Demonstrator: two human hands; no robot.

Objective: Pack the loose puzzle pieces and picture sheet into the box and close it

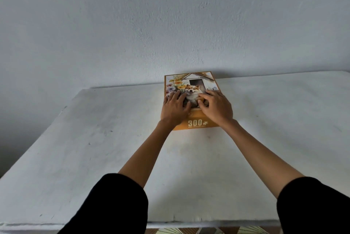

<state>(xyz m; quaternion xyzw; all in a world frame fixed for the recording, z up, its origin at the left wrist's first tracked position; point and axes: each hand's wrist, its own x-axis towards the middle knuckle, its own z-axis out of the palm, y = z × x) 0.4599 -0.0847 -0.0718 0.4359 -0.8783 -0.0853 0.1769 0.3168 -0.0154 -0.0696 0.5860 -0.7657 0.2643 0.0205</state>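
Note:
An orange puzzle box (193,84), lid on, lies flat at the far side of the white table (94,139), close to the wall. Its lid shows a smiling dog, flowers and "300" on the near edge. My left hand (175,107) presses flat on the lid's left half, fingers spread. My right hand (216,107) rests on the right half, fingers slightly bent with the tips on the lid. No loose pieces or picture sheet are in view.
A plain white wall (170,25) rises right behind the box. The table's near edge (189,223) runs just below my sleeves, with patterned floor (170,231) showing beneath it. The table's left edge slants away at the left.

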